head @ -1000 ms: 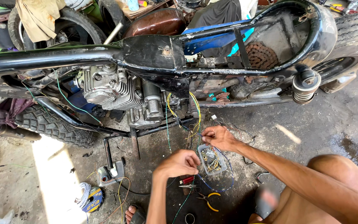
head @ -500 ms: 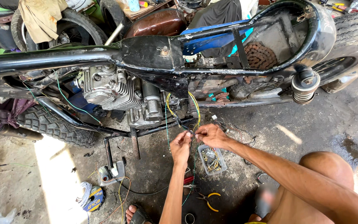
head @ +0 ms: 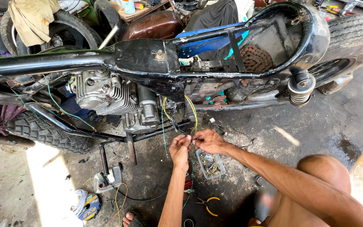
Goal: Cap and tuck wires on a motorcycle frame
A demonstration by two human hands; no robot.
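My left hand (head: 180, 147) and my right hand (head: 207, 141) meet just below the motorcycle engine (head: 106, 96). Both pinch the ends of thin yellow and green wires (head: 192, 113) that hang down from the black motorcycle frame (head: 148, 59). The fingertips of the two hands touch around the wire ends. Directly under my hands a small clear plastic box (head: 209, 164) of metal connectors lies on the concrete floor.
Yellow-handled pliers (head: 206, 203) lie on the floor near my knee (head: 322, 168). A coil of white wire and a tape roll (head: 85, 204) sit at lower left. A loose tyre (head: 43, 132) lies under the frame; the rear wheel (head: 349, 40) is at right.
My left hand has risen from the floor near the box up to my right hand, and both now grip the hanging wire ends together.
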